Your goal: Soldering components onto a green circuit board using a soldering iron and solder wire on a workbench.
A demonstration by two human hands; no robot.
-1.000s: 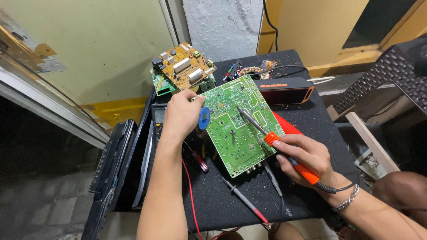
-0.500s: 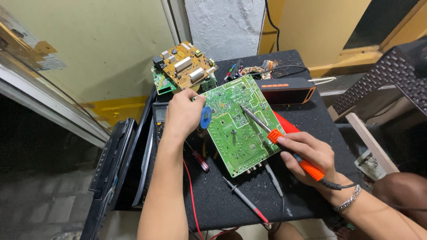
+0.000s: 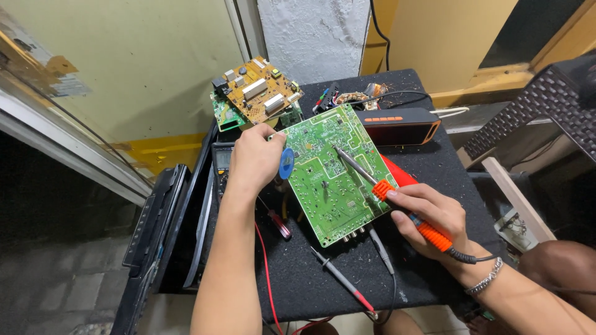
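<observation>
A green circuit board (image 3: 329, 177) lies tilted on the black work mat (image 3: 428, 167). My left hand (image 3: 256, 158) grips the board's left edge, with a small blue disc (image 3: 285, 164) against the palm. My right hand (image 3: 428, 214) holds an orange-handled soldering iron (image 3: 385, 189), whose metal tip rests on the upper middle of the board. A bracelet sits on my right wrist.
A tan circuit board (image 3: 257, 90) on a smaller green one lies at the back left. A black and orange speaker (image 3: 400, 124) sits behind the board. Multimeter probes (image 3: 341, 282) and a red-handled screwdriver (image 3: 276, 220) lie in front. A black device (image 3: 155, 229) stands at the left.
My right hand has slid the soldering iron slightly up the board. My left hand stays on the board's edge.
</observation>
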